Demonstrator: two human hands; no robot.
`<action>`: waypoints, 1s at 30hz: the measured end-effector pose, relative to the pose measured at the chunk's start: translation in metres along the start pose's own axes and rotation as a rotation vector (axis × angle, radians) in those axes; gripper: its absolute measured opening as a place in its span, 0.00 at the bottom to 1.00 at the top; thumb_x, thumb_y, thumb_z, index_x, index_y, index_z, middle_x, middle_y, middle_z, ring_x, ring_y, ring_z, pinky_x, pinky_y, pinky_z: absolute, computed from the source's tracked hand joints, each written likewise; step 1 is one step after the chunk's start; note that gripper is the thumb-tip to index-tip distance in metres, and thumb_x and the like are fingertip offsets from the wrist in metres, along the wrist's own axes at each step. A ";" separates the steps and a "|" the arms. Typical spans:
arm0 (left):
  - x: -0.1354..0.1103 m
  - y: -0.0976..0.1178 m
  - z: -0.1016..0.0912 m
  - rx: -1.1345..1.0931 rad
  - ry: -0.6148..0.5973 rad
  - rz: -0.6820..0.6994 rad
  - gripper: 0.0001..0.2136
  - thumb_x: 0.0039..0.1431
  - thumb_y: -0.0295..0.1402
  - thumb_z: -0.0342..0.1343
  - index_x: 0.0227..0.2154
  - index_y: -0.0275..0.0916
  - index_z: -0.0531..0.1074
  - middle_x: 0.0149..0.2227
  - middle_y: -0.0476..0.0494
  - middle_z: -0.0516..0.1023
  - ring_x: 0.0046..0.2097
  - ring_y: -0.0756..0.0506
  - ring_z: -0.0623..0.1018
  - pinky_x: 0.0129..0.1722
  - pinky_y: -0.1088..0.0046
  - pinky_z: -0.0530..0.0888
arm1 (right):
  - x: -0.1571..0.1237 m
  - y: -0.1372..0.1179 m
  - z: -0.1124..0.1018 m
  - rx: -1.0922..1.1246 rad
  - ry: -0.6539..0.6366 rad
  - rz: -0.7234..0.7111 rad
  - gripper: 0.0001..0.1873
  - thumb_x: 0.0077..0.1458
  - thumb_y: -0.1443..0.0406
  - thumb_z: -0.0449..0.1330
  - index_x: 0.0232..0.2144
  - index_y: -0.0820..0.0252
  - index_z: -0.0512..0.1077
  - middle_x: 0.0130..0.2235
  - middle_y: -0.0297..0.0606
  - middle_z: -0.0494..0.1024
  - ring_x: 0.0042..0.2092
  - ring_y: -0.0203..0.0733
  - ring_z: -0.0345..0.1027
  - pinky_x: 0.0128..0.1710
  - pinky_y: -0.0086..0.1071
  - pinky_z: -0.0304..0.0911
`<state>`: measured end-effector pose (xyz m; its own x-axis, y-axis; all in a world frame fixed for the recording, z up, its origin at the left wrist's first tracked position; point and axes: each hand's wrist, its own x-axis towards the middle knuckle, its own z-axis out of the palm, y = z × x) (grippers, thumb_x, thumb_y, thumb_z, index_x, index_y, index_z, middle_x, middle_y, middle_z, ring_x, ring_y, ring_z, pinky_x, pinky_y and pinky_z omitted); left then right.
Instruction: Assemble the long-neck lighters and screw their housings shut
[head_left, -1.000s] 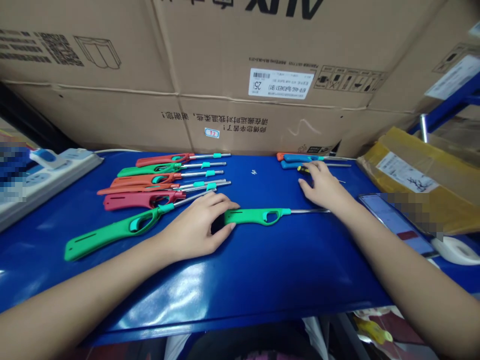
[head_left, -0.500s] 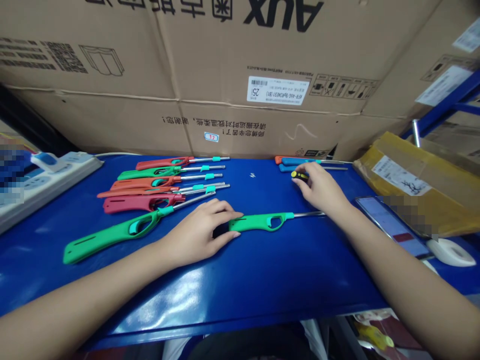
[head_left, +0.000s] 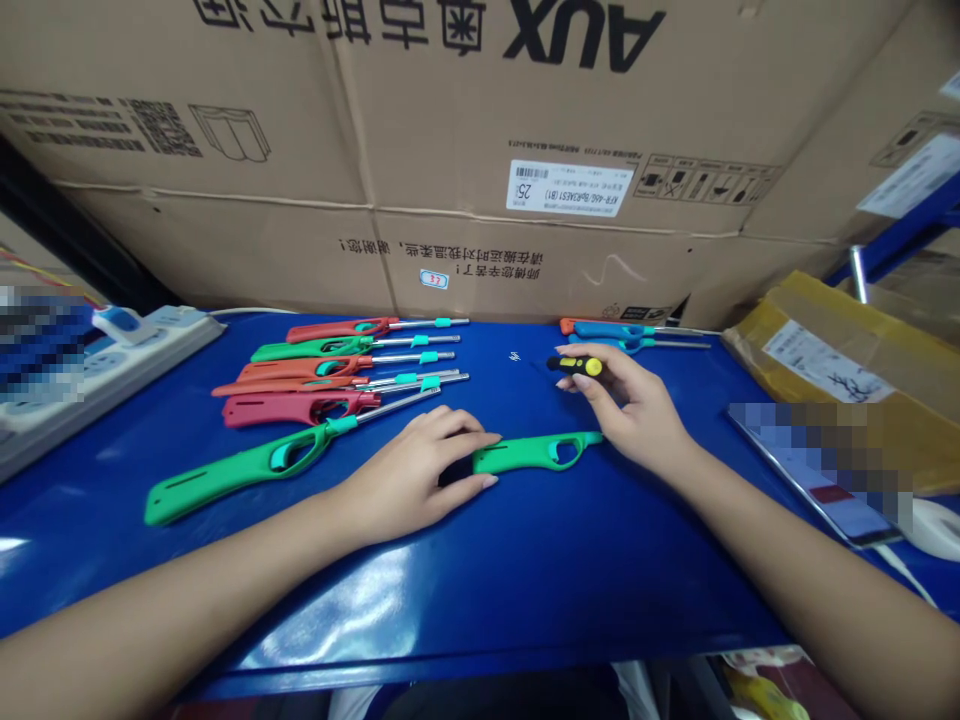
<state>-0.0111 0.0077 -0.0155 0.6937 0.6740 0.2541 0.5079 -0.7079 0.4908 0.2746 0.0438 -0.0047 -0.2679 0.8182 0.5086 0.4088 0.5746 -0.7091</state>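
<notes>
A green long-nosed lighter [head_left: 534,452] lies across the middle of the blue table [head_left: 525,560]. My left hand [head_left: 416,474] rests over its handle end, fingers curled on it. My right hand [head_left: 631,410] pinches a small yellow-and-black screwdriver [head_left: 574,366] just above the lighter's far end; the lighter's metal tube is hidden behind that hand. To the left lies a row of several red, orange and green lighters [head_left: 330,385], the nearest a large green one [head_left: 247,465].
Big cardboard boxes [head_left: 480,150] wall off the back of the table. Blue and orange lighters [head_left: 622,333] lie at the back right. A white power strip [head_left: 105,350] sits at the left, a phone [head_left: 825,470] and a yellow parcel [head_left: 840,360] at the right.
My right hand picked the screwdriver up from beside the blue lighters and brought it toward the middle, over the green lighter's tube. My left hand stayed on the lighter's handle.
</notes>
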 end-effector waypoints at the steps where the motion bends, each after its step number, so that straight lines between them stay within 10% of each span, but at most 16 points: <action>1: 0.000 0.001 0.000 0.004 -0.004 0.000 0.19 0.69 0.40 0.55 0.59 0.42 0.71 0.53 0.39 0.74 0.54 0.41 0.73 0.56 0.59 0.72 | 0.000 0.001 0.001 0.035 0.003 0.018 0.15 0.67 0.58 0.57 0.54 0.52 0.71 0.53 0.41 0.77 0.44 0.42 0.79 0.49 0.41 0.75; 30: 0.000 -0.001 -0.001 0.033 -0.033 0.018 0.19 0.70 0.37 0.53 0.61 0.41 0.69 0.54 0.38 0.73 0.54 0.40 0.73 0.57 0.59 0.70 | 0.000 0.000 0.002 0.112 0.010 0.057 0.17 0.66 0.56 0.59 0.54 0.52 0.71 0.55 0.41 0.77 0.47 0.44 0.80 0.51 0.43 0.77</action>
<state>-0.0123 0.0081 -0.0149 0.7188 0.6544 0.2348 0.5119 -0.7267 0.4582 0.2727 0.0440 -0.0062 -0.2385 0.8496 0.4705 0.3233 0.5263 -0.7865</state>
